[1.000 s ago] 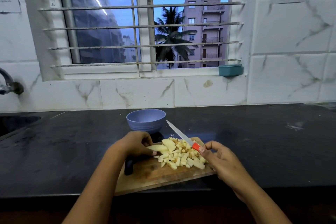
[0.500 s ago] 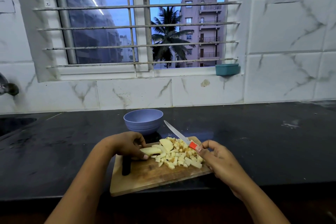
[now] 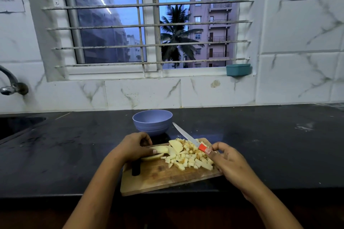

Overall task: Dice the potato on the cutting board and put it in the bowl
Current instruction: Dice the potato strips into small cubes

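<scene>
Since a second earlier little had shifted: our left hand [image 3: 133,147] kept its place at the left end of the cutting board [image 3: 158,176], fingers curled down and pinching a pale potato slice [image 3: 160,149] against the wood. Another slice lay just under the fingertips. Close behind the board's far edge stood the lavender bowl [image 3: 152,121]. On the board's right half, the diced potato [image 3: 188,160] lay in a loose heap. Over that heap slanted the knife [image 3: 186,135], tip raised toward the bowl, its red handle pinched between thumb and fingers of our right hand [image 3: 229,161] at the board's right end.
</scene>
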A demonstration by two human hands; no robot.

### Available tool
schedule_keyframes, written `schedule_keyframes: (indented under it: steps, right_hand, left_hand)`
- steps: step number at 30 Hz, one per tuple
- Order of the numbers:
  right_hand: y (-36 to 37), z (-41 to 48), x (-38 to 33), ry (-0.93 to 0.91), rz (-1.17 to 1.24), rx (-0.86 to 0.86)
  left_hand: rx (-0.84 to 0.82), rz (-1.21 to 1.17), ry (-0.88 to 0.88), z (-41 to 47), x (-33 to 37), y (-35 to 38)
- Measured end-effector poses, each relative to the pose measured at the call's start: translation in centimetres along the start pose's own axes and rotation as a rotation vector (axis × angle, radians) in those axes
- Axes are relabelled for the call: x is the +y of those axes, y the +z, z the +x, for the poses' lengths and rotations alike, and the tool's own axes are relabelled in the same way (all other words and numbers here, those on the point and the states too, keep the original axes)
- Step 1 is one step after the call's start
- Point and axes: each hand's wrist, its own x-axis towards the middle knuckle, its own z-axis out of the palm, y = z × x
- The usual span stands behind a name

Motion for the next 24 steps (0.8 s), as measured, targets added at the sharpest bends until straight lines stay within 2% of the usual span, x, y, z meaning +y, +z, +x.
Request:
schedule_keyframes:
  steps: [9, 13, 18, 24]
  right_hand:
    - [0.9, -0.1, 1.2, -0.154, -0.348, 0.146]
    - [1.2, -0.3, 0.6, -0.182, -0.456, 0.202]
    - [2.4, -1.2, 0.4, -0.257, -0.764, 0.296]
    - [2.9, -1.7, 0.5, -0.313, -0.842, 0.327]
  left_hand:
    - [0.326, 0.117, 0.012, -3.8, 0.8, 4.1]
    - [0.298, 0.087, 0.060, -3.9, 0.9, 4.0]
    - [0.266, 0.050, 0.087, -4.4, 0.8, 3.4]
    - [0.220, 0.025, 0.124, -5.1, 0.8, 3.1]
